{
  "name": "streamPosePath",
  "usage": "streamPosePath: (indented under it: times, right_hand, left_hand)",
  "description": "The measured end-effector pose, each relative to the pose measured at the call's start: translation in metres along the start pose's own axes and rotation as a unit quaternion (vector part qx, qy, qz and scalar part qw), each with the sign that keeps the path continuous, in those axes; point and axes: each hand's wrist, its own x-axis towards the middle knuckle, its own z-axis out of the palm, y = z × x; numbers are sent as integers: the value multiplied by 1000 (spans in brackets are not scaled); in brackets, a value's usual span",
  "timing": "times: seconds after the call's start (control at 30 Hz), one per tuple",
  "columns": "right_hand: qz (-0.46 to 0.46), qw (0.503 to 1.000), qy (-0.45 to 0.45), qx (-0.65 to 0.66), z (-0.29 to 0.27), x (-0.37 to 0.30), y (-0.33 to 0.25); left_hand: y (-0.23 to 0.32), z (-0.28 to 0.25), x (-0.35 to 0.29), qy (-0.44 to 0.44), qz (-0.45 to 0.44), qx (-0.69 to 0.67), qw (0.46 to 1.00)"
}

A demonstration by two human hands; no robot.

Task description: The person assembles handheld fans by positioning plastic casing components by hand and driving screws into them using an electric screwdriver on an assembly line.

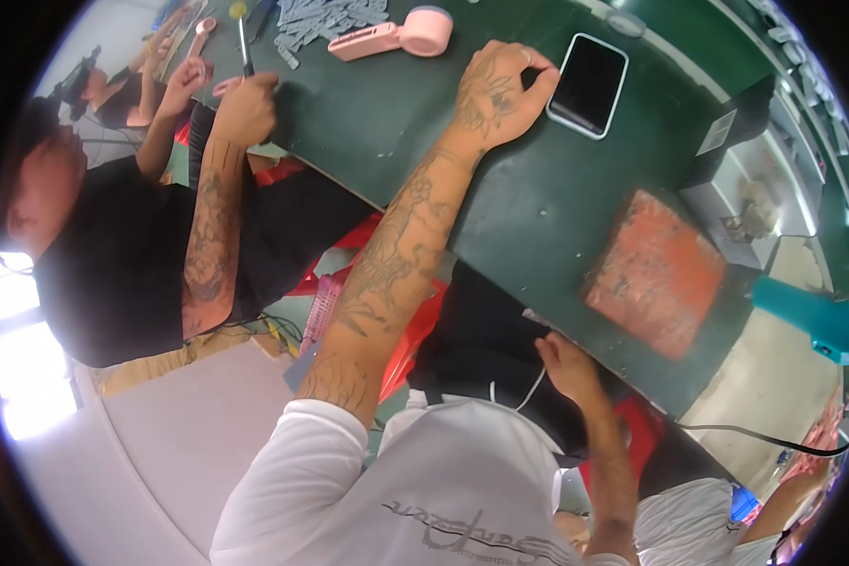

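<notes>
Phone — left fingers at edge, room below

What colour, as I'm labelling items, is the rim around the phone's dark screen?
The phone has a pale bluish-white rim, best seen in the head view.

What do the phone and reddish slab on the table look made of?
The phone seems glass-fronted: dark, smooth; its even, pale rim may be plastic. The reddish slab might be painted wood or metal; the coat looks patchy and scuffed.
</notes>
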Motion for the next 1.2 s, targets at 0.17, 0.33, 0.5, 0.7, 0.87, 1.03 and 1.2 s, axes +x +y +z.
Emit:
streamPosePath:
  times: [0.17, 0.33, 0.5, 0.7, 0.87, 1.03, 1.2]
  right_hand:
    - [-80, 979, 189, 17, 41, 45, 27]
    - [102, 986, 34, 124, 53, 65, 47]
    - [84, 986, 62, 130, 55, 77, 47]
    - [109, 978, 107, 145, 70, 53, 66]
    - [124, 966, 163, 159, 74, 45, 78]
    - [119, 953, 221, 171, 80, 53, 76]
    - [125, 972, 161, 117, 45, 56, 44]
  left_hand:
    - [5, 10, 3, 9, -15, -41, 999]
    - [3, -4, 2, 3, -32, -26, 999]
    - [4, -3, 0, -8, -27, -24, 999]
    - [3, -1, 1, -4, -31, -35, 999]
    - [7, -6, 6, -11, -45, -25, 999]
    - [10, -6, 2, -5, -39, -29, 999]
    - [4, 1, -4, 4, -24, -21, 999]
